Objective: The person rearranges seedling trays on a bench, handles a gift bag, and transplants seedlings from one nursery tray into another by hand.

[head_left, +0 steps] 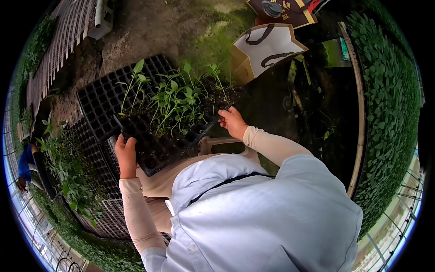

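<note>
Seedling tray (156, 159) lies between the two hands, left of the frame's middle, its long axis slanting from lower left to upper right across the person's front. The left hand (127, 156) is at its left end, fingers gripping the rim with the thumb uppermost. The right hand (234, 123) meets the opposite, upper-right end; its fingers are curled closed and seem to hold the rim there, though their undersides are hidden. Loose soil (229, 94) sits just above these fingers. Green seedlings (174, 100) stand and lean over the tray's middle and far side, between the hands and touching neither.

Beyond the tray, toward the upper left, a second black tray (93, 96) shows its rows of cells, partly covered by the first. Bare, mossy ground (152, 27) spreads across the top of the frame, where a paper bag (243, 69) stands near the right hand's side. Dense leafy plants (385, 95) line the right edge; another person's blue sleeve (25, 164) shows at far left.
</note>
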The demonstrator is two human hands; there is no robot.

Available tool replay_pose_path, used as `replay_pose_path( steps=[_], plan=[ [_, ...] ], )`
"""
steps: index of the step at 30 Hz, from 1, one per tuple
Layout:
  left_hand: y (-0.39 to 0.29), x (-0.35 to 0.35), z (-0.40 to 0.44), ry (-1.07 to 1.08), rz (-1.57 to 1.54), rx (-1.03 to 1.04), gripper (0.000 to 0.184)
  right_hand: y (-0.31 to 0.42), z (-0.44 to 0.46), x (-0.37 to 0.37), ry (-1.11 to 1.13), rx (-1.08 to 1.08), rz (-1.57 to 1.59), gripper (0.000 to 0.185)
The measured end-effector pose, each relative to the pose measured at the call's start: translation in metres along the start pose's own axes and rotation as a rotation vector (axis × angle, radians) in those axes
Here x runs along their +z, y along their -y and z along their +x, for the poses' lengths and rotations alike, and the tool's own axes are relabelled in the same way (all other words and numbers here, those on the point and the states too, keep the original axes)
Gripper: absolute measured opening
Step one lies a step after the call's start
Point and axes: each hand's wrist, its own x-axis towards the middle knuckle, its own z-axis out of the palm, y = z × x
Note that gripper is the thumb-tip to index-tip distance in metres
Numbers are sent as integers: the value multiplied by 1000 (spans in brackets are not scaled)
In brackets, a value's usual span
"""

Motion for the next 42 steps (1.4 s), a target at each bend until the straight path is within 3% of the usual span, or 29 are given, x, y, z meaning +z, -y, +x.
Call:
replay_pose_path(
  steps=[6, 13, 14, 20, 25, 27, 31, 35, 39, 42],
  plan=[
    [-21, -5, 0, 48, 112, -7, 20, -27, -33, -12, -57, 83, 88, 13],
    [-30, 66, 4, 395, -45, -169, 27, -4, -81, -91, -224, 143, 137, 11],
    [-42, 80, -1, 405, 22, -246, 28, 4, -85, -106, -259, 115, 136, 12],
    [-6, 171, -8, 508, -249, -330, 14, 62, -72, -171, -413, -170, 12, 16],
    [10, 228, -18, 584, -225, -333, 15, 100, -59, -206, -466, -345, -6, 15],
    [-1, 240, -27, 610, -286, -413, 13, 112, -64, -217, -564, -424, -162, 13],
    [-23, 268, -35, 663, -109, -453, 16, 137, -66, -240, -605, -567, -195, 11],
    [8, 297, -36, 739, -168, -383, 19, 117, -35, -271, -614, -606, -85, 11],
    [29, 288, -34, 796, 195, -285, 39, 66, 2, -299, -701, -395, -38, 14],
    [30, 270, -25, 1014, 471, -368, 56, 37, 12, -296, -810, -207, 17, 15]
  ],
)
